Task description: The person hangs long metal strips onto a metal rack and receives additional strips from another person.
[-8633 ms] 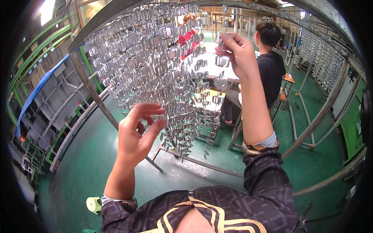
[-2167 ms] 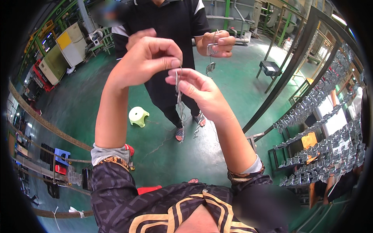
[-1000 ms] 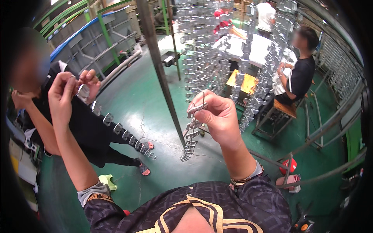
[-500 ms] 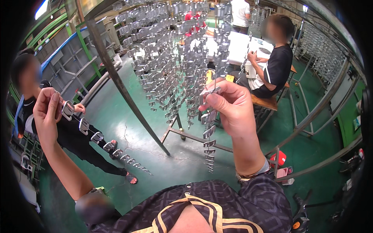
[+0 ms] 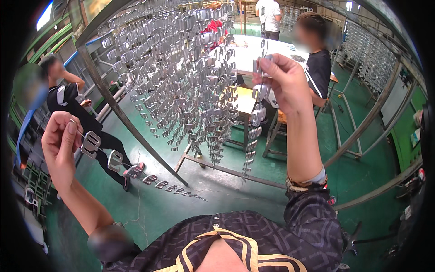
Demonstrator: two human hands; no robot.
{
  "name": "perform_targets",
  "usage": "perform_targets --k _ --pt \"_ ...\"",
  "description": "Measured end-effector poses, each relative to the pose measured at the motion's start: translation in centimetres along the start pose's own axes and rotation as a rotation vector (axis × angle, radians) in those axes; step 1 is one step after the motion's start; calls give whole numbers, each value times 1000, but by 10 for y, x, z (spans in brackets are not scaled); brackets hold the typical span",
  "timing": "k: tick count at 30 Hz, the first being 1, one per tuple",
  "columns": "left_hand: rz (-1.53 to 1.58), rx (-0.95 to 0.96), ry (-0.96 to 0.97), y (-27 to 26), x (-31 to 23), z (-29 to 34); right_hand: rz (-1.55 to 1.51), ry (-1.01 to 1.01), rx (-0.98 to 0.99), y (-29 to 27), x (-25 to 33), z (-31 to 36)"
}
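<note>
My right hand [image 5: 283, 81] is raised high and pinches the top of a wire string of flat metal parts [image 5: 253, 131] that hangs straight down beside the rack. My left hand [image 5: 61, 145] is out to the left and pinches the end of a second wire string of metal parts [image 5: 136, 171], which trails away from it in a slanting line. Ahead, a slanted steel rack [image 5: 131, 129] carries a dense curtain of hung metal parts [image 5: 181, 77].
A person in black [image 5: 77, 109] stands at the left behind my left hand. Another person in black [image 5: 317, 63] sits at a white table [image 5: 249, 50] behind the rack; a third stands further back. More loaded racks [image 5: 371, 68] stand at the right on the green floor.
My view has swung right toward the rack. My right hand has lifted its string higher, up by the hung parts. My left hand still holds its string out at the left.
</note>
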State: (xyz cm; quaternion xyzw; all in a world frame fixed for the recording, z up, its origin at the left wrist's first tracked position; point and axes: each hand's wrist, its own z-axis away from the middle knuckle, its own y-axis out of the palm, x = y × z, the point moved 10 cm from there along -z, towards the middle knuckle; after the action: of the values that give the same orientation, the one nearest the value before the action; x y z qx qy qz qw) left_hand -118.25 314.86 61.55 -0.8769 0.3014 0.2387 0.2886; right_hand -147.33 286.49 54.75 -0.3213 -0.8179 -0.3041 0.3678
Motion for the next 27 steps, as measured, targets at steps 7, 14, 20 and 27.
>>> perform_targets --k 7,14,20,27 --pt "48 47 32 54 -27 -1 -17 -96 -11 -41 25 -58" --pt "10 70 13 81 -49 3 -75 -156 58 -55 40 -139" --pt "26 77 -42 94 -43 10 -86 -166 10 -74 38 -206" --pt "65 75 -138 97 -24 18 -147 -82 32 -103 26 -277"
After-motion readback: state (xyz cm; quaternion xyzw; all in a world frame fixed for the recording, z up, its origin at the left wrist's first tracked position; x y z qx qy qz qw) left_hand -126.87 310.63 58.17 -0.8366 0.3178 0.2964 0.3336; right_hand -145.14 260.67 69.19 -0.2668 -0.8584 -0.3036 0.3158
